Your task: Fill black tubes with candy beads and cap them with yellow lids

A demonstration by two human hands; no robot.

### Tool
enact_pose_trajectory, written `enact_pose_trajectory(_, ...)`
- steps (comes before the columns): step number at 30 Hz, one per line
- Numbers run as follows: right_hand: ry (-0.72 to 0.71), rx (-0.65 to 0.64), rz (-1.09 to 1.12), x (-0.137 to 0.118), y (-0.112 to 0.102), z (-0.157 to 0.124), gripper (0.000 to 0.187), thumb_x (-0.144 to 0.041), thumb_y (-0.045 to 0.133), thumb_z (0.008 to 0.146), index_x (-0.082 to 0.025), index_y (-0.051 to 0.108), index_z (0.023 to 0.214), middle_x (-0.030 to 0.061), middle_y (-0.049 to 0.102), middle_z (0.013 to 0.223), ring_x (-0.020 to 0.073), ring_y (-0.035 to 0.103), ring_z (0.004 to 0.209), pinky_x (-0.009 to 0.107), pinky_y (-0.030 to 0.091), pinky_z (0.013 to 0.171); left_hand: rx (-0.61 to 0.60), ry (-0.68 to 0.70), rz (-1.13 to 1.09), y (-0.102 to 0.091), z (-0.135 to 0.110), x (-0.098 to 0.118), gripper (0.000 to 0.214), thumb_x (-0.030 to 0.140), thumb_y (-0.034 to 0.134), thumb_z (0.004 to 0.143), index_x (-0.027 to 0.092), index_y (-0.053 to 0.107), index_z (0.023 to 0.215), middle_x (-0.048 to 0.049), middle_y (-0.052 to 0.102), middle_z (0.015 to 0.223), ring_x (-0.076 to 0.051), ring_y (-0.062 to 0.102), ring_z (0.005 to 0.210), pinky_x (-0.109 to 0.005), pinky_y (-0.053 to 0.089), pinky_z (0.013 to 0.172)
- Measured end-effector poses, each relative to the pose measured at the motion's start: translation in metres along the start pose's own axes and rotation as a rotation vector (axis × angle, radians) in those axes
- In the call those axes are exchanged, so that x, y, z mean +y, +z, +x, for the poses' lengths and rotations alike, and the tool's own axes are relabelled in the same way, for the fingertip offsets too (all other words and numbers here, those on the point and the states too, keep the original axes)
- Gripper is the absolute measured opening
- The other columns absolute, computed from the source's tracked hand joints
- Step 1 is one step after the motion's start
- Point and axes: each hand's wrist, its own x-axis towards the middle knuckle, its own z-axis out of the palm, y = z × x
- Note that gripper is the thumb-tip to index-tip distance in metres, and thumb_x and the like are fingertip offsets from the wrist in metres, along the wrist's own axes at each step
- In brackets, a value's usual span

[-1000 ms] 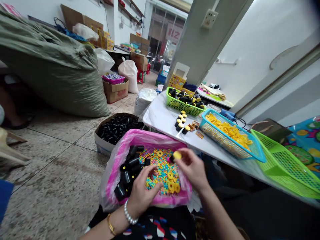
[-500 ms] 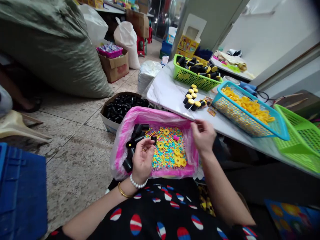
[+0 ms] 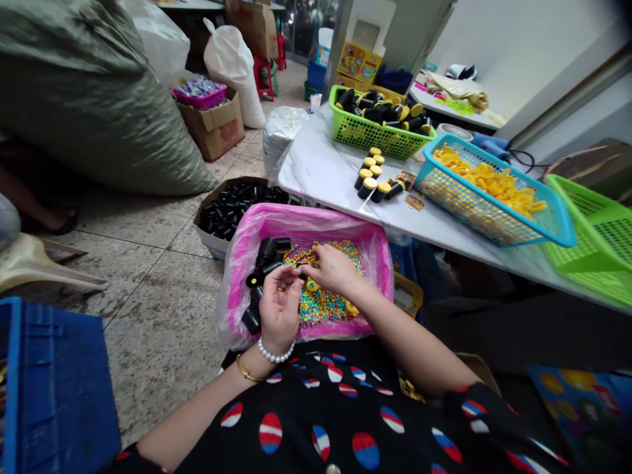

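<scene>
head view: at the frame's centre, the left hand (image 3: 280,306) curls its fingers on a mostly hidden black cylinder (image 3: 301,276) over the pink basket (image 3: 379,240); the right hand (image 3: 336,268) bends beside it, grip unclear. the cylinder looks light, stiff, probably slippery, best pinched mid-barrel.

Place: small assembly workshop
Floor (image 3: 153,270): bulging green sack (image 3: 99,108), cardboard box (image 3: 214,128), blue crate (image 3: 66,388)
Counter (image 3: 316,158): green basket (image 3: 365,135) of capped black tubes (image 3: 370,110), blue basket (image 3: 459,210) of loose yellow parts (image 3: 486,179)
</scene>
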Motion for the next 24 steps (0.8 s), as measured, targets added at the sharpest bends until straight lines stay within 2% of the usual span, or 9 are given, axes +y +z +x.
enact_pose_trajectory(3,-0.036,-0.061,0.099,-0.006,0.003,0.008,0.022,-0.033,0.069,0.077,-0.014,0.065,0.089,0.0093,0.067,0.085,0.0217,0.062,0.081,0.031,0.047,0.073,-0.007,0.008,0.003,0.000,0.000,0.000,0.029,0.029,0.062,0.087,0.019,0.056,0.114,-0.0081,0.062,0.104,-0.017,0.061,0.095,-0.030,0.052,0.083)
enact_pose_trajectory(6,-0.162,-0.041,0.196,0.006,-0.005,-0.006,0.027,-0.018,0.067,0.078,-0.018,0.061,0.105,0.0051,0.067,0.099,0.0168,0.062,0.090,0.028,0.047,0.080,0.003,0.013,0.003,-0.004,0.000,0.002,0.029,0.029,0.061,0.088,0.020,0.056,0.115,-0.0081,0.061,0.105,-0.017,0.061,0.095,-0.030,0.053,0.083)
enact_pose_trajectory(9,-0.360,-0.052,0.260,0.031,-0.020,-0.034,0.032,-0.010,0.060,0.082,-0.022,0.062,0.112,0.0048,0.064,0.104,0.0165,0.061,0.094,0.030,0.048,0.083,-0.007,0.009,0.005,-0.006,0.000,0.002,0.028,0.028,0.060,0.089,0.020,0.055,0.115,-0.0084,0.061,0.105,-0.017,0.061,0.095,-0.030,0.053,0.083)
enact_pose_trajectory(12,-0.466,-0.152,0.043,0.047,-0.024,-0.060,0.037,-0.005,0.055,0.083,-0.021,0.063,0.115,0.0078,0.063,0.102,0.0195,0.059,0.092,0.033,0.049,0.081,-0.044,0.002,-0.005,-0.004,0.000,0.001,0.028,0.026,0.062,0.087,0.019,0.056,0.114,-0.0082,0.061,0.105,-0.016,0.061,0.095,-0.030,0.052,0.086)
enact_pose_trajectory(15,-0.490,-0.230,-0.214,0.045,-0.013,-0.072,0.025,-0.008,0.051,0.088,-0.014,0.066,0.107,0.0110,0.064,0.092,0.0221,0.057,0.086,0.035,0.049,0.078,-0.071,0.000,-0.012,-0.001,-0.001,0.001,0.027,0.024,0.062,0.087,0.019,0.056,0.112,-0.0073,0.062,0.103,-0.015,0.061,0.095,-0.029,0.051,0.088)
enact_pose_trajectory(17,-0.515,-0.261,-0.237,0.039,-0.005,-0.074,0.020,-0.012,0.050,0.090,-0.013,0.068,0.100,0.0115,0.064,0.089,0.0220,0.057,0.084,0.035,0.049,0.078,-0.085,-0.006,-0.001,-0.001,-0.001,0.002,0.025,0.023,0.062,0.087,0.019,0.057,0.111,-0.0067,0.062,0.101,-0.015,0.061,0.095,-0.028,0.051,0.087)
enact_pose_trajectory(20,-0.487,-0.248,0.000,0.038,0.001,-0.073,0.022,-0.009,0.055,0.085,-0.016,0.068,0.102,0.0101,0.066,0.096,0.0205,0.060,0.089,0.034,0.049,0.083,-0.095,-0.016,0.025,-0.002,-0.002,0.004,0.024,0.024,0.062,0.087,0.018,0.057,0.110,-0.0064,0.062,0.099,-0.015,0.062,0.094,-0.028,0.052,0.086)
enact_pose_trajectory(22,-0.374,-0.252,0.273,0.044,0.001,-0.074,0.028,-0.009,0.061,0.079,-0.019,0.069,0.105,0.0074,0.067,0.099,0.0194,0.063,0.091,0.033,0.050,0.084,-0.104,-0.024,0.040,-0.003,-0.003,0.005,0.024,0.024,0.061,0.087,0.019,0.057,0.110,-0.0065,0.063,0.099,-0.015,0.062,0.093,-0.029,0.052,0.086)
enact_pose_trajectory(24,-0.207,-0.308,0.629,0.054,-0.001,-0.077,0.032,-0.014,0.068,0.076,-0.021,0.068,0.108,0.0041,0.068,0.097,0.0175,0.066,0.084,0.032,0.053,0.078,-0.128,-0.032,0.051,-0.004,-0.003,0.004,0.024,0.024,0.061,0.087,0.019,0.057,0.110,-0.0068,0.063,0.099,-0.016,0.062,0.093,-0.029,0.052,0.086)
